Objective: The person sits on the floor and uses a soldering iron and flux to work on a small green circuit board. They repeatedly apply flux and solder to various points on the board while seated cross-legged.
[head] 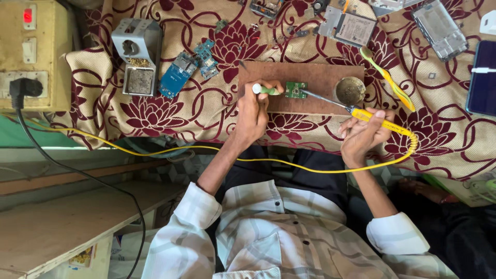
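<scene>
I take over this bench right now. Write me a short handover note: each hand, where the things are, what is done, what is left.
Left hand: shut on a thin green-handled tool with a white end, pointing at the small green circuit board.
Right hand: shut on the yellow-handled soldering iron, its metal tip at the board's right edge.
The board lies on a brown wooden plank, with a round metal tin beside it.
Done: both tools are at the board.
Left: too small to tell whether any joint is finished.
</scene>
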